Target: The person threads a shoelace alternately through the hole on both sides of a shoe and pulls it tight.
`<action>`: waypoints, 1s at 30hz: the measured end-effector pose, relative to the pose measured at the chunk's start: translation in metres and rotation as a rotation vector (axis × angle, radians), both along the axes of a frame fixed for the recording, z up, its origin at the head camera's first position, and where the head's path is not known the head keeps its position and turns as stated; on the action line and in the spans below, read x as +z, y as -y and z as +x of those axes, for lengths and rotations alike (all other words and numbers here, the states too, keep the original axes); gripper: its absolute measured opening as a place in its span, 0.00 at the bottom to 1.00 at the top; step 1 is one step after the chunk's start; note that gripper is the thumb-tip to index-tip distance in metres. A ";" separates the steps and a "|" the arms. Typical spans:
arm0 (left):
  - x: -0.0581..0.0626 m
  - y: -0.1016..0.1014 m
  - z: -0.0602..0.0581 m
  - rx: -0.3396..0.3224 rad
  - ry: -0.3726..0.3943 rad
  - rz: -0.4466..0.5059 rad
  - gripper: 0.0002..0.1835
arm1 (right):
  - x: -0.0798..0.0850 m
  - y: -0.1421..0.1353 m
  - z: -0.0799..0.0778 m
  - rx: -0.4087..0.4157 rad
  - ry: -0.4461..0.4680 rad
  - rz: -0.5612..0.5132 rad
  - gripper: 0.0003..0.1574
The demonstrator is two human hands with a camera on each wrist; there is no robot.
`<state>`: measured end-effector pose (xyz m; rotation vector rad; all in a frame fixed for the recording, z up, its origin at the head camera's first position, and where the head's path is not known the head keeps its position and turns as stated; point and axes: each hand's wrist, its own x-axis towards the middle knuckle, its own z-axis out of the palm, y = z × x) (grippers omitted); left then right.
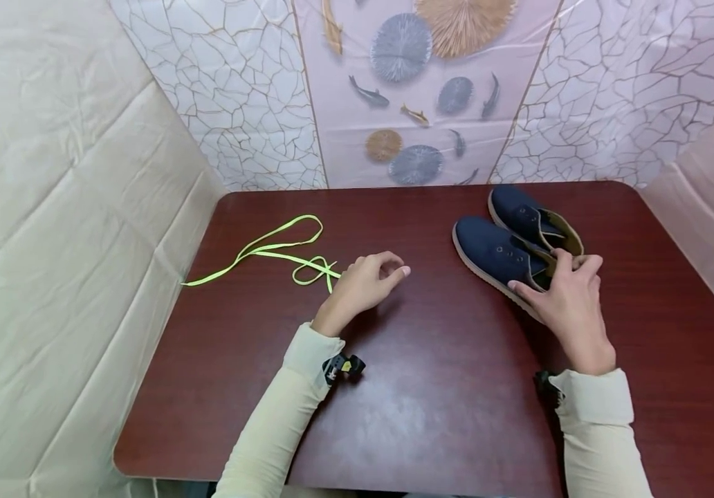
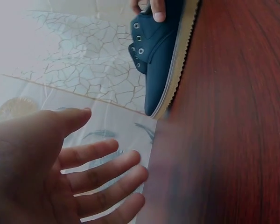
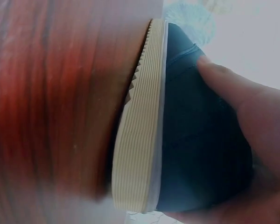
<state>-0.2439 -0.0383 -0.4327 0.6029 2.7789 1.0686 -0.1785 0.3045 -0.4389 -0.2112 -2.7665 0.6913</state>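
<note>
Two navy shoes with tan soles and bare eyelets stand side by side at the right of the table in the head view. My right hand [image 1: 571, 304] grips the near shoe [image 1: 486, 250] around its heel, thumb on the outer side and fingers over the collar. Behind it sits the far shoe [image 1: 515, 209], partly covered by the near one. In the right wrist view the thumb presses the dark upper [image 3: 200, 135] above the ribbed sole [image 3: 140, 140]. My left hand [image 1: 366, 282] hovers over the table with loose, spread fingers, holding nothing.
A neon yellow shoelace [image 1: 260, 252] lies looped on the left of the dark red table [image 1: 419, 387], its right end running behind my left hand. A patterned backdrop [image 1: 394, 104] rises along the table's back edge, with a pale padded cloth [image 1: 70, 228] at the left.
</note>
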 end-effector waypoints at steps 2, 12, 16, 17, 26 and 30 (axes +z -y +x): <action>0.001 -0.002 0.001 -0.021 0.010 -0.005 0.20 | 0.001 -0.001 0.001 0.007 0.019 -0.012 0.61; 0.000 -0.008 0.003 -0.049 0.055 -0.007 0.18 | 0.000 -0.007 0.007 0.014 0.123 -0.043 0.66; -0.003 -0.009 0.002 -0.069 0.074 0.016 0.18 | -0.002 -0.013 0.009 0.044 0.091 -0.077 0.65; -0.004 -0.010 0.002 -0.077 0.080 0.025 0.18 | -0.002 -0.016 0.010 0.056 0.087 -0.084 0.65; -0.003 -0.017 0.007 -0.135 0.126 0.151 0.25 | -0.007 -0.021 0.011 0.034 0.031 -0.158 0.60; -0.002 -0.022 0.011 -0.154 0.163 0.204 0.26 | -0.006 -0.014 0.013 -0.041 -0.022 -0.165 0.57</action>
